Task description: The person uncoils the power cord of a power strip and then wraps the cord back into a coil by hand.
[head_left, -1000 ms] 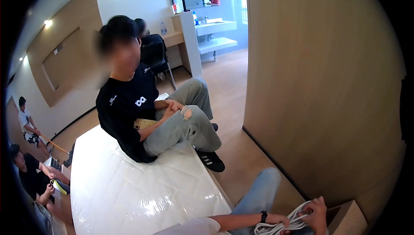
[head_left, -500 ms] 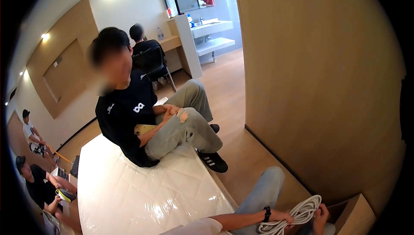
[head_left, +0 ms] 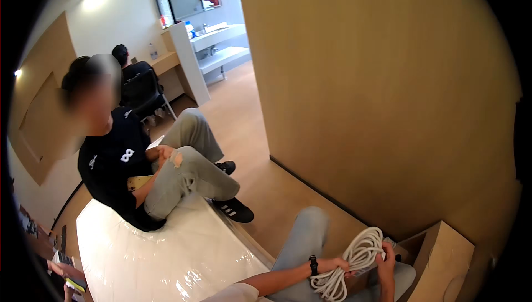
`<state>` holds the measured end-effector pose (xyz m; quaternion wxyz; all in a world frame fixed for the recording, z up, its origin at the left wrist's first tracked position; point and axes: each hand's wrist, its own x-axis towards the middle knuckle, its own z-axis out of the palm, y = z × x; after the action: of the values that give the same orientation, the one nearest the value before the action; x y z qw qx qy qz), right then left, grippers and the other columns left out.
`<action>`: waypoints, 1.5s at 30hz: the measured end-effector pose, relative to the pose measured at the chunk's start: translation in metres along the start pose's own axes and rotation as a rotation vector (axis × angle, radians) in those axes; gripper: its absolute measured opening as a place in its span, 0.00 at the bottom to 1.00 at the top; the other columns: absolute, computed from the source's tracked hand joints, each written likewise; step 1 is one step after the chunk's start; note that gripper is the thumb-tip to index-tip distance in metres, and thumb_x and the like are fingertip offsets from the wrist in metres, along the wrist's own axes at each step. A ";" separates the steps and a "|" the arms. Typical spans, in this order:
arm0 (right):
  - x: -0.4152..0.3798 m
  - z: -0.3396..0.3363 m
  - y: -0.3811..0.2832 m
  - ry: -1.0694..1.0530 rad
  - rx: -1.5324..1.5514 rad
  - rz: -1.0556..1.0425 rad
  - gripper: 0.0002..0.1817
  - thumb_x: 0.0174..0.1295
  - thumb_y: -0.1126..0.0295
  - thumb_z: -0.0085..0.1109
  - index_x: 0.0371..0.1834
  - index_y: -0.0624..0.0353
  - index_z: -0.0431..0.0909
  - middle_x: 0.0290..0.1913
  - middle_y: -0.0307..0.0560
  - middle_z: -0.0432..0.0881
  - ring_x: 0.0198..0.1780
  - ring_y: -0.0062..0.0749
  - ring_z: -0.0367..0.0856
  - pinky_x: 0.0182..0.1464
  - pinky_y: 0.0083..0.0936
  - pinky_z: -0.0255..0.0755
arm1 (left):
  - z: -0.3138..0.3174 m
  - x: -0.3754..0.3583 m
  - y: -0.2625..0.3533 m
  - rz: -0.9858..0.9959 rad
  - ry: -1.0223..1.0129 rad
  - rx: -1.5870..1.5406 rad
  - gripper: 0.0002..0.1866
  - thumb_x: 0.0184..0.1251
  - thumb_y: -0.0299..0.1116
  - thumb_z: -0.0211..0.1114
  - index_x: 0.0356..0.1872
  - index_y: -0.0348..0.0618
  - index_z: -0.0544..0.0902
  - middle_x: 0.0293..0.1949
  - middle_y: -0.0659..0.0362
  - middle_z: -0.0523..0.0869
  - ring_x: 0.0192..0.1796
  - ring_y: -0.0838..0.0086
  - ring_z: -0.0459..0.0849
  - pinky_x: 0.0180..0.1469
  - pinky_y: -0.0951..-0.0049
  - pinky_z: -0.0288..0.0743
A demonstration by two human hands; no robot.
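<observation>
A coiled white cable is held between both hands above my lap, near the bottom right. My left hand, below a dark wristband, is closed around the lower part of the bundle, with loops hanging beneath it. At the bundle's right side, my right hand has its fingers bent against the upper loops. My jeans show behind and beside the hands. An open cardboard box stands just to the right of my right hand.
A plastic-wrapped mattress lies at the lower left, with a person in black sitting on it. Another person sits on a black chair at a desk. A wooden wall rises at the right. More people show at the left edge.
The view has turned to the right, so the seated person and mattress appear farther left. Both hands and the cable appear slightly higher and farther left; the cable stays held.
</observation>
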<state>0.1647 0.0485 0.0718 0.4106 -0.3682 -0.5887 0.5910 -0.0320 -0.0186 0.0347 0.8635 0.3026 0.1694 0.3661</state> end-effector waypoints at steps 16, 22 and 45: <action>-0.007 0.006 0.015 0.134 -0.124 0.224 0.15 0.50 0.70 0.70 0.37 0.60 0.74 0.31 0.37 0.79 0.33 0.17 0.75 0.36 0.20 0.71 | -0.018 0.008 0.023 -0.040 0.316 -0.266 0.33 0.41 0.25 0.54 0.58 0.43 0.65 0.40 0.47 0.79 0.38 0.61 0.80 0.47 0.61 0.76; -0.013 0.000 0.031 0.018 -0.066 0.324 0.18 0.49 0.74 0.70 0.41 0.60 0.72 0.36 0.37 0.79 0.39 0.17 0.75 0.41 0.20 0.72 | -0.019 0.020 0.021 0.028 0.237 -0.266 0.30 0.38 0.31 0.57 0.51 0.38 0.70 0.35 0.51 0.77 0.35 0.66 0.77 0.44 0.66 0.75; -0.026 -0.008 0.042 0.257 -0.359 0.290 0.22 0.46 0.66 0.72 0.42 0.61 0.74 0.35 0.49 0.83 0.38 0.31 0.82 0.42 0.28 0.75 | -0.021 0.037 -0.004 -0.074 0.487 -0.061 0.12 0.54 0.30 0.61 0.39 0.38 0.76 0.30 0.58 0.79 0.32 0.75 0.78 0.37 0.73 0.75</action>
<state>0.1803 0.0287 0.0282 0.3211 -0.5877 -0.5683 0.4781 -0.0152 0.0148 0.0133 0.8188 0.1726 0.3724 0.4014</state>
